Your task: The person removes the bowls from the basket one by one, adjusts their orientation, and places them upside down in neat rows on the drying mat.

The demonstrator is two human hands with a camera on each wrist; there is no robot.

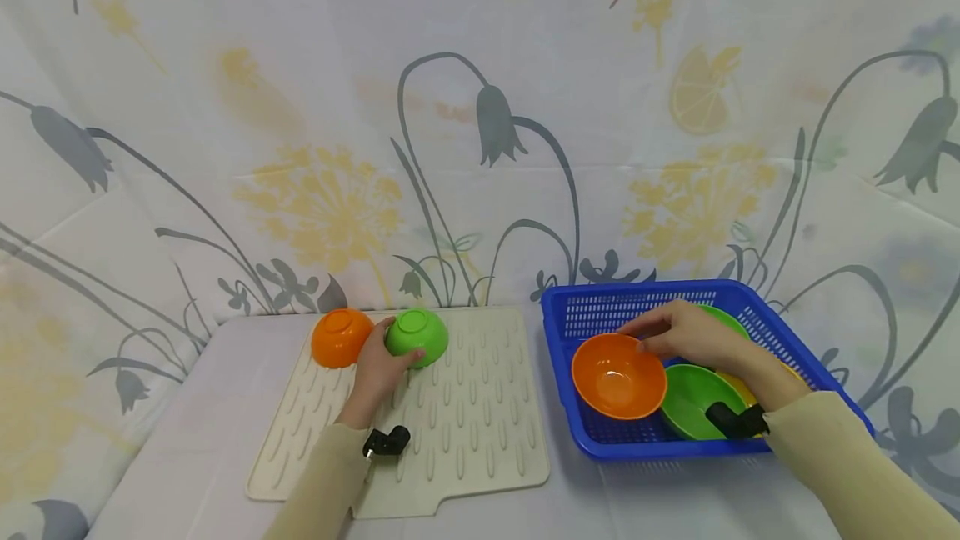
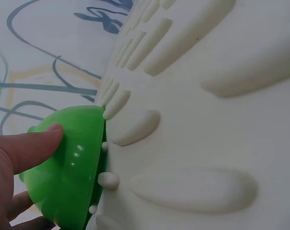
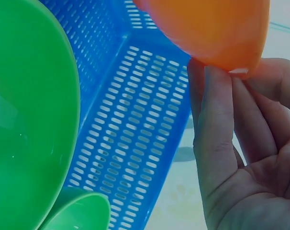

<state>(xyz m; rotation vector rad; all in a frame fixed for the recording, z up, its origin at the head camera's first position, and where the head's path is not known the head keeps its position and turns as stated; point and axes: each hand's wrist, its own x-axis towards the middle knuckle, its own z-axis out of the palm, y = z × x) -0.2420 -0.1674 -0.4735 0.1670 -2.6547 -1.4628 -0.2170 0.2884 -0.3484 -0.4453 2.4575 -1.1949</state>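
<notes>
My left hand (image 1: pixel 381 369) grips a small green bowl (image 1: pixel 420 338) that sits upside down on the cream drying mat (image 1: pixel 480 440). In the left wrist view the thumb lies along the bowl's side and its rim meets the mat's ridges. Just left of it an orange bowl (image 1: pixel 339 340) lies upside down. Over the blue basket (image 1: pixel 558 382), my right hand (image 1: pixel 693 336) pinches the rim of another orange bowl (image 1: pixel 618 377), its hollow side facing the head camera. The right wrist view shows thumb and fingers on that rim (image 3: pixel 238 71).
Inside the basket are a large green bowl (image 1: pixel 693 407), another green piece (image 1: pixel 723 319) behind the right hand, and something yellow (image 1: pixel 738 386) partly hidden by the wrist. A flowered cloth (image 1: pixel 450 215) hangs behind the table.
</notes>
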